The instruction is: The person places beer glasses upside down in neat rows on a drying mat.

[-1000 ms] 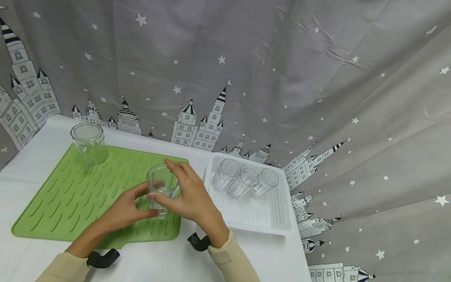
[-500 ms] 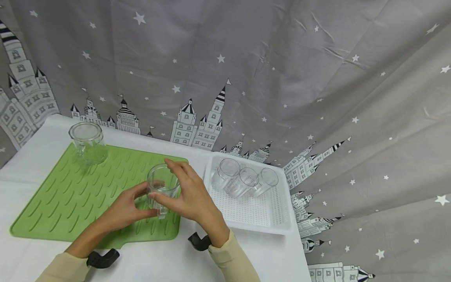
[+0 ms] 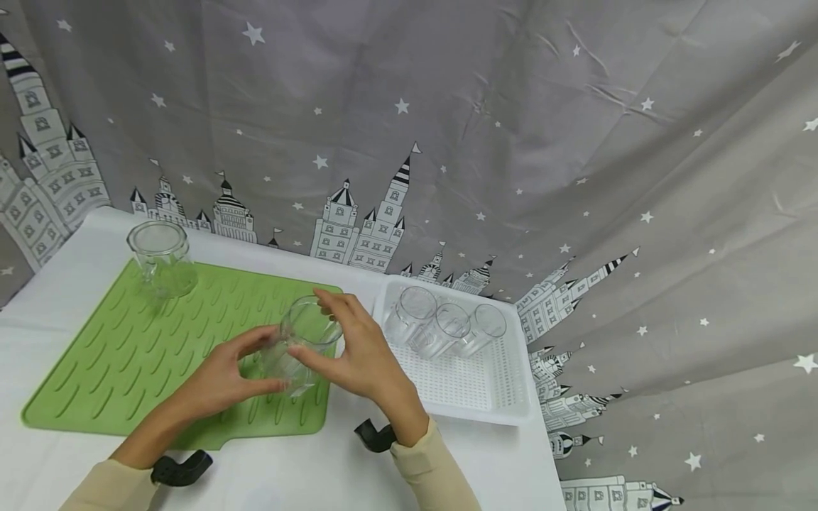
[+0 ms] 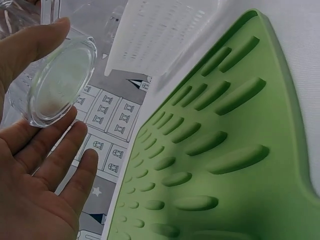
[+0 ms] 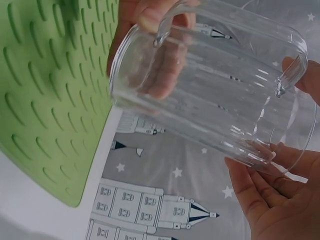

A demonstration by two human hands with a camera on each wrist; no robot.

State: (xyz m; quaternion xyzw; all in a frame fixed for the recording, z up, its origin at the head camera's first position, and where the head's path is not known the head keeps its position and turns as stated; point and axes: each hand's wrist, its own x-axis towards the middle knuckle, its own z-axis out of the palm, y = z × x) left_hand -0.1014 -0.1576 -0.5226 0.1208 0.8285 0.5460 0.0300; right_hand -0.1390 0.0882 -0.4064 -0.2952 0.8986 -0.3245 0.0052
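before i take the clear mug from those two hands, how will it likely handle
The clear mug looks rigid and perhaps breakable, being so glassy and see-through. Its smooth, shiny outside could be slippery. Laid down, its round body might roll until the side handle catches.

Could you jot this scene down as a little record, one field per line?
Left hand: holds a clear mug near its base
Right hand: holds the same mug near its rim
Mug position: lifted off the green mat
Mat's far left corner: another clear vessel
White tray: holds three clear glasses
Backdrop: gray, stars and castles
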